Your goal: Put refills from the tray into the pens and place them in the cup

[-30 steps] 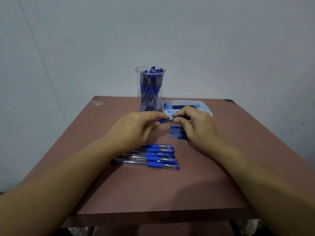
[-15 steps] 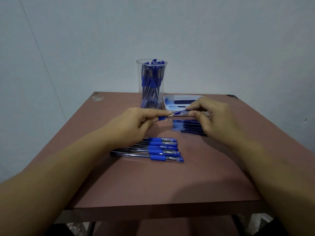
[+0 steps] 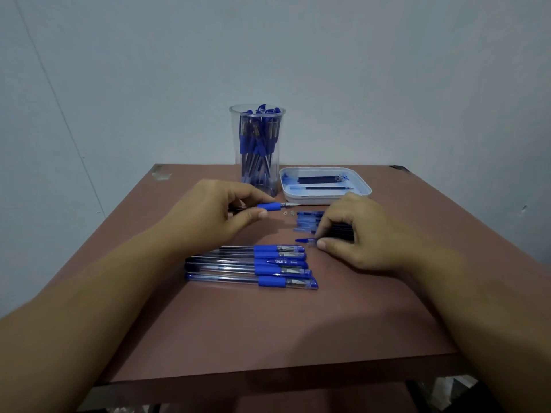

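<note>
The left hand (image 3: 208,213) grips a pen (image 3: 268,206) by its barrel, the tip jutting out to the right of the fingers. The right hand (image 3: 357,231) pinches a small blue cap (image 3: 303,240) between thumb and forefinger, low on the table (image 3: 268,338). Beyond both hands, a clear cup (image 3: 258,162) stands full of blue pens, and beside it a white tray (image 3: 328,199) holds dark refills (image 3: 320,179). Just nearer than the hands lie five pens (image 3: 253,266) in a row; one reads roughly "KREAT".
</note>
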